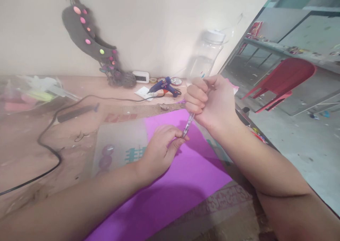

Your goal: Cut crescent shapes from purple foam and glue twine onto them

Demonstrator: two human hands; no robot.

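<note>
A slim pen with a clear, shiny barrel [188, 123] slants between my two hands. My right hand [212, 99] is wrapped in a fist round its upper part, which is mostly hidden by the fingers. Lower down, my left hand [159, 150] pinches the pen's bottom end between thumb and fingertips. Beneath both hands a bright purple sheet [186, 184] lies over a translucent printed mat [119, 135] on the table.
Behind my right hand stands a clear bottle [204, 58] with a white lid. A blue glue gun [164, 87] lies by the wall; its black cable [50, 150] crosses the left side. A plastic bag [29, 94] sits far left. A red chair [284, 80] stands on the right.
</note>
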